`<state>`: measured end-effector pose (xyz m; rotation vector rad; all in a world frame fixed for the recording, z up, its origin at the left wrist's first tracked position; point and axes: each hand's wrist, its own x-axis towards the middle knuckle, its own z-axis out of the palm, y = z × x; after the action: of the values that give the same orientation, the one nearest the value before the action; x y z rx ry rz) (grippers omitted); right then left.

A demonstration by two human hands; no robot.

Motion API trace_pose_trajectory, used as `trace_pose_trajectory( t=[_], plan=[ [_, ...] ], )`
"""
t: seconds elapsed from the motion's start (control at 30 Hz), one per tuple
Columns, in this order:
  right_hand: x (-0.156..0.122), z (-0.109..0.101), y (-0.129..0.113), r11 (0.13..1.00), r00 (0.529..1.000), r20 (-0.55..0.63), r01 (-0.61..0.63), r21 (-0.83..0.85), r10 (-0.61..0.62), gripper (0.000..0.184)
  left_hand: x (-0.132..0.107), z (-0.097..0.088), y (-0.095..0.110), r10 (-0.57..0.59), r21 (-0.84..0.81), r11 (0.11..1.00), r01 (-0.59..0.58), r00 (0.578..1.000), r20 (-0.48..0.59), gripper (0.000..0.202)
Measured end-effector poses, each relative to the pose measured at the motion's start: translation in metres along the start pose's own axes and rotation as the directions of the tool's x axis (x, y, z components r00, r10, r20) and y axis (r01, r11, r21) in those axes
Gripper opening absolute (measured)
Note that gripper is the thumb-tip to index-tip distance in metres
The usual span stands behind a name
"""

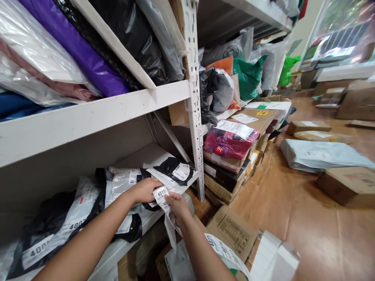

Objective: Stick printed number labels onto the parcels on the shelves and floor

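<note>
Both of my hands are at a white strip of printed number labels, with "4015" on its top label. My left hand pinches the strip's upper end, its fingertips partly hidden. Lower down, my right hand grips the same strip between thumb and fingers, and the paper hangs below it. Just behind my hands, a black parcel with a white label lies on the lower shelf. Grey and black bagged parcels sit to the left, some with stickers such as "4007".
A white perforated shelf post stands right of my hands, and the upper shelf beam crosses above. A pink-red bagged parcel tops a stack of boxes. A long label strip curls below my right forearm. Boxes and parcels lie on the wooden floor.
</note>
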<state>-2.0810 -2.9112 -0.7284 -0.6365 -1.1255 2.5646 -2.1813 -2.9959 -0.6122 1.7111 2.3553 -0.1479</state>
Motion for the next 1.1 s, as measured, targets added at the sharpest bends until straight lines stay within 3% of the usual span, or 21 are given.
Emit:
trace_pose_trajectory(
  t=[0.2,0.4,0.67,0.87,1.03,1.1],
  plan=[
    [0.022,0.011,0.014,0.988,0.974,-0.216,0.035,-0.149,-0.067,0.021,0.005,0.001,0.001,-0.126,-0.102,0.987,0.121,0.991,-0.041,0.032],
    [0.021,0.011,0.015,0.952,0.942,-0.308,0.035,-0.305,-0.134,0.024,0.011,0.010,0.015,-0.340,-0.065,0.940,0.334,0.935,-0.105,0.037],
    [0.021,0.012,0.016,0.916,0.917,-0.344,0.051,-0.397,-0.201,0.035,0.016,0.022,0.022,-0.443,0.075,0.889,0.452,0.889,-0.113,0.024],
    [0.013,0.001,0.026,0.940,0.967,-0.221,0.046,-0.337,-0.126,0.027,0.015,0.033,0.034,-0.530,0.196,0.806,0.559,0.828,-0.185,0.031],
    [-0.010,-0.022,0.036,0.956,0.950,-0.293,0.021,-0.293,-0.111,0.048,0.014,0.038,0.041,-0.556,0.219,0.773,0.595,0.802,-0.218,0.026],
    [-0.019,-0.031,0.033,0.968,0.951,-0.292,0.022,-0.249,-0.096,0.055,0.013,0.038,0.044,-0.590,0.215,0.738,0.639,0.766,-0.253,0.027]
  ],
)
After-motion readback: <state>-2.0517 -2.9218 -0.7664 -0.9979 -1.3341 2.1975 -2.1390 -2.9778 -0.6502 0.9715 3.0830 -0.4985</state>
